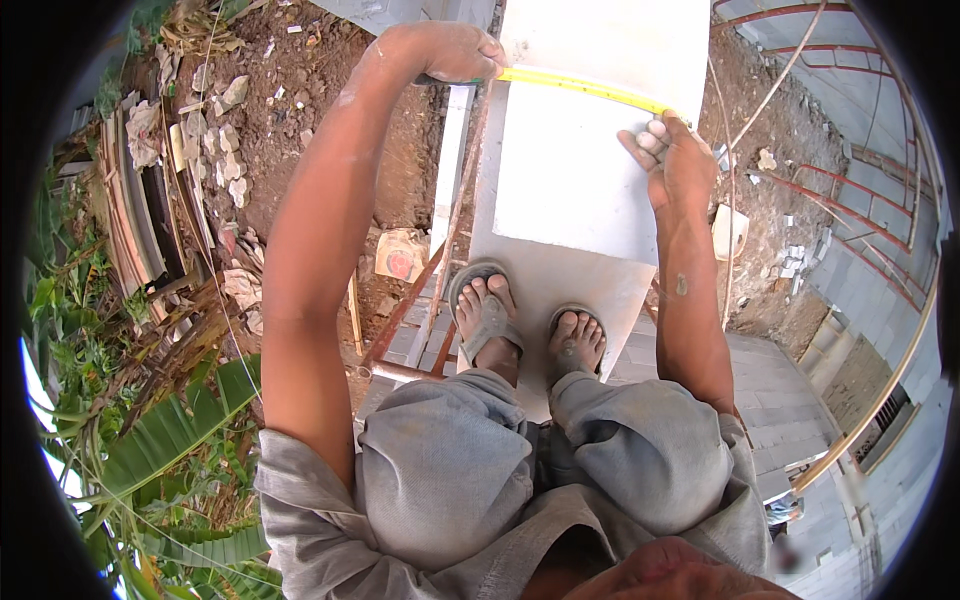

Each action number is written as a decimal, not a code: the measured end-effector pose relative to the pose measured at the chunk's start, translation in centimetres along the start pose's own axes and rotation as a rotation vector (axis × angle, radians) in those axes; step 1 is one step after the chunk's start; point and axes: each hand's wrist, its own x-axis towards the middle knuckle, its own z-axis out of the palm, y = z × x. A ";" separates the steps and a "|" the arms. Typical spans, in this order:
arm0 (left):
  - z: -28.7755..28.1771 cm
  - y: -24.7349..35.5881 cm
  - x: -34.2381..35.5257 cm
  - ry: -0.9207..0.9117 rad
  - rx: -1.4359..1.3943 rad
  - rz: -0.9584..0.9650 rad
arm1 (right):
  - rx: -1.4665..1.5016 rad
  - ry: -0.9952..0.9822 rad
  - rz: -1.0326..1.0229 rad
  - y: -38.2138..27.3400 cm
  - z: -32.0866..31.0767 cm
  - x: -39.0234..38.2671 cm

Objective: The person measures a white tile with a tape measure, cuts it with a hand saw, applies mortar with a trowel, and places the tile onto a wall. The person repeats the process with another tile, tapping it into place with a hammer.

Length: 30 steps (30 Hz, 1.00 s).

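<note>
A yellow tape measure [583,88] is stretched across a white rectangular board [568,170] below me. My left hand [462,55] grips the tape at its upper left end, with a dark object, apparently its case, mostly hidden under the fingers. At the board's right edge my right hand [672,150] holds the other end of the yellow blade between thumb and forefinger, its remaining fingers curled. My sandaled feet [485,320] stand on a grey slab [560,255] just nearer than the board.
Red metal scaffold bars [405,370] run beneath the slab, with more frames [860,215] at right beside grey block walls. Far below lie dirt and rubble [230,165]. Stacked planks [140,200], banana leaves [175,435] and a thin cord are at left. A bamboo pole [840,450] slants at right.
</note>
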 end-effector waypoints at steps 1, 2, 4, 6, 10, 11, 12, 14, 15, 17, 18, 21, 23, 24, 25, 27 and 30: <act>-0.1 0.5 0.0 -0.001 -0.013 -0.023 | -0.011 0.005 -0.003 -0.1 -0.1 0.1; -0.3 0.7 0.1 -0.010 -0.004 -0.011 | -0.015 0.006 -0.001 -0.2 -0.1 0.1; -0.6 1.0 0.4 -0.030 0.014 0.015 | -0.021 0.009 0.001 -0.4 -0.1 0.2; -0.8 0.9 0.4 -0.025 0.008 0.028 | -0.018 0.004 0.013 -0.4 0.0 0.2; -0.7 1.5 0.5 0.046 0.132 0.030 | -0.033 0.016 0.020 -0.5 0.2 0.0; -0.6 1.6 0.7 0.056 0.124 0.018 | -0.039 0.015 0.026 -0.7 0.2 0.0; -0.4 1.7 0.8 0.066 0.116 0.005 | -0.045 0.014 0.032 -0.9 0.2 0.2; -0.2 1.5 1.1 0.070 0.107 0.001 | -0.036 0.001 0.046 -1.0 0.0 0.3; -0.2 1.4 1.2 0.065 0.106 0.010 | -0.022 -0.011 0.054 -0.9 -0.1 0.3; -0.1 1.4 1.2 0.061 0.107 -0.005 | -0.024 -0.010 0.051 -0.9 -0.1 0.2; 0.0 1.7 1.1 0.063 0.109 -0.030 | -0.040 0.004 0.041 -0.9 0.1 0.0; -0.1 1.8 1.0 0.075 0.110 -0.041 | -0.027 0.023 0.026 -1.1 0.4 -0.2; -0.1 1.5 0.9 0.084 0.085 -0.024 | -0.011 0.026 0.021 -1.0 0.5 -0.1; 0.0 1.2 0.9 0.089 0.061 -0.015 | -0.010 0.026 0.018 -0.9 0.6 0.0; 0.0 1.1 1.0 0.094 0.036 -0.005 | -0.010 0.027 0.015 -0.8 0.6 0.0; 0.1 0.8 1.0 0.117 0.045 0.000 | 0.005 0.024 0.027 -0.8 0.6 0.3; -0.7 2.2 0.8 0.051 0.102 -0.016 | 0.015 0.034 0.048 -1.5 0.2 0.4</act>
